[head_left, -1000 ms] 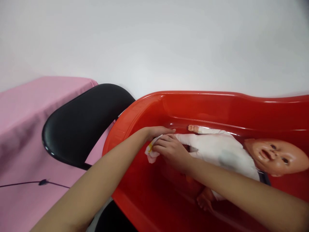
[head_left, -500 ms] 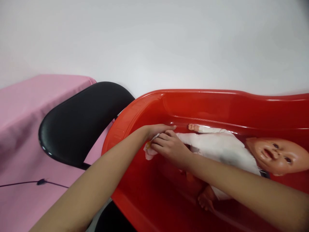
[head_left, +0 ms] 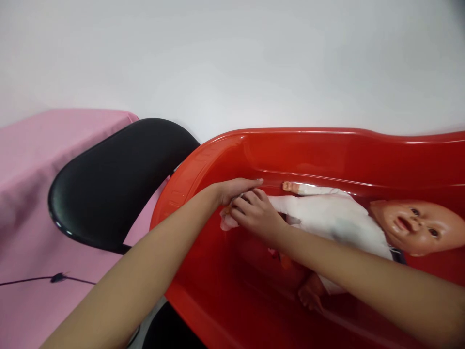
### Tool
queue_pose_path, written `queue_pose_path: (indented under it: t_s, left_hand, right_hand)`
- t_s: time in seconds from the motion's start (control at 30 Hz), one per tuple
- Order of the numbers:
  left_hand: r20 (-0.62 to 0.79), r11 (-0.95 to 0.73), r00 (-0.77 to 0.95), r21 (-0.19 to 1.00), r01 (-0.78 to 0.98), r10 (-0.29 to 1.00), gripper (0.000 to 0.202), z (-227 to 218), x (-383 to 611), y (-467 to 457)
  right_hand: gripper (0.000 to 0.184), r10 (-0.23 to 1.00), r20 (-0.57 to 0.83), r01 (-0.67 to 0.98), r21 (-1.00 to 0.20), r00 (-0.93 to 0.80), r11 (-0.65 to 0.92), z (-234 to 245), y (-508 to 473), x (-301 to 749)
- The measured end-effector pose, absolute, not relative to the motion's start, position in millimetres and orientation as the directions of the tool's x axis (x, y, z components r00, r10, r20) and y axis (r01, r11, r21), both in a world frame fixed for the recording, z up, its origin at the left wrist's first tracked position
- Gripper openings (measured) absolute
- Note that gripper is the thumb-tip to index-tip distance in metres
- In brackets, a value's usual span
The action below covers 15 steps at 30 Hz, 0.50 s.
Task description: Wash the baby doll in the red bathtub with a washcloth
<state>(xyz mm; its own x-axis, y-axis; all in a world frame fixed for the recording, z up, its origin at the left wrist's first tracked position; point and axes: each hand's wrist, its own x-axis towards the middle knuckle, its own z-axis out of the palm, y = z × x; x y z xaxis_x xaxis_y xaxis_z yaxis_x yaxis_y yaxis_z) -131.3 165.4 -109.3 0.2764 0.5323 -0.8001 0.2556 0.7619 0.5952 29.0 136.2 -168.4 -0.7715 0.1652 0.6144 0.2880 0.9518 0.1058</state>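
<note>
A small white cloth (head_left: 228, 222), low at the foot end of the red tub (head_left: 203, 160) by the doll (head_left: 337, 220), is pinched between the curled fingers of the right hand (head_left: 254, 215) and left hand (head_left: 234, 189), apparently for washing; a firm grip seems needed next.

A: What can't you make out?
B: The doll's foot (head_left: 228, 220) is mostly covered by the right hand (head_left: 254, 217); the red tub (head_left: 218, 160) runs off the right edge
</note>
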Motion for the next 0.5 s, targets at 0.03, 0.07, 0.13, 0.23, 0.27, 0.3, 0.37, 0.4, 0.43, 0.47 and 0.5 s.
queue_pose_path:
  t_s: [0.03,0.07,0.13,0.23,0.27,0.3,0.37,0.4,0.43,0.47,0.5]
  left_hand:
    - [-0.8,0.762,0.271,0.596,0.253,0.536,0.066,-108.7,-131.0,164.9]
    - [-0.8,0.765,0.267,0.596,0.246,0.537,0.064,-108.0,-130.7,164.5]
    - [-0.779,0.757,0.282,0.62,0.208,0.561,0.058,-107.0,-130.6,163.6]
    - [-0.729,0.734,0.333,0.665,0.138,0.598,0.052,-108.7,-132.0,162.9]
    - [-0.724,0.734,0.346,0.667,0.127,0.597,0.052,-110.6,-132.9,162.9]
    - [-0.722,0.736,0.355,0.666,0.122,0.594,0.052,-113.0,-133.9,163.1]
    - [-0.712,0.729,0.363,0.675,0.119,0.601,0.05,-118.9,-135.7,163.8]
    - [-0.704,0.718,0.365,0.685,0.121,0.609,0.047,-121.9,-136.3,164.4]
    - [-0.694,0.708,0.368,0.696,0.122,0.619,0.045,-124.8,-136.5,164.9]
    - [-0.685,0.699,0.373,0.705,0.121,0.626,0.043,-127.2,-136.3,165.5]
    - [-0.676,0.691,0.383,0.712,0.121,0.63,0.042,-129.2,-135.9,166.1]
  right_hand:
    - [0.025,0.168,0.613,0.269,0.076,-0.772,0.96,-166.6,138.0,28.6]
    - [0.023,0.171,0.614,0.246,0.038,-0.77,0.969,-165.1,139.4,28.5]
    - [0.021,0.182,0.612,0.203,-0.036,-0.769,0.979,-163.3,140.8,29.4]
    - [0.021,0.228,0.591,0.229,-0.075,-0.774,0.971,-163.5,140.5,34.4]
    - [0.022,0.257,0.584,0.266,-0.072,-0.77,0.961,-164.1,140.1,36.9]
    - [0.023,0.286,0.578,0.306,-0.066,-0.764,0.95,-165.0,139.7,39.6]
    - [0.023,0.328,0.563,0.357,-0.062,-0.759,0.932,-167.2,139.6,44.7]
    - [0.024,0.332,0.557,0.358,-0.066,-0.761,0.931,-168.3,140.0,46.7]
    - [0.025,0.327,0.555,0.345,-0.076,-0.765,0.936,-169.4,140.6,47.9]
    - [0.026,0.317,0.56,0.323,-0.091,-0.765,0.942,-170.1,141.3,48.3]
    - [0.027,0.308,0.57,0.299,-0.113,-0.762,0.948,-170.4,141.9,47.9]
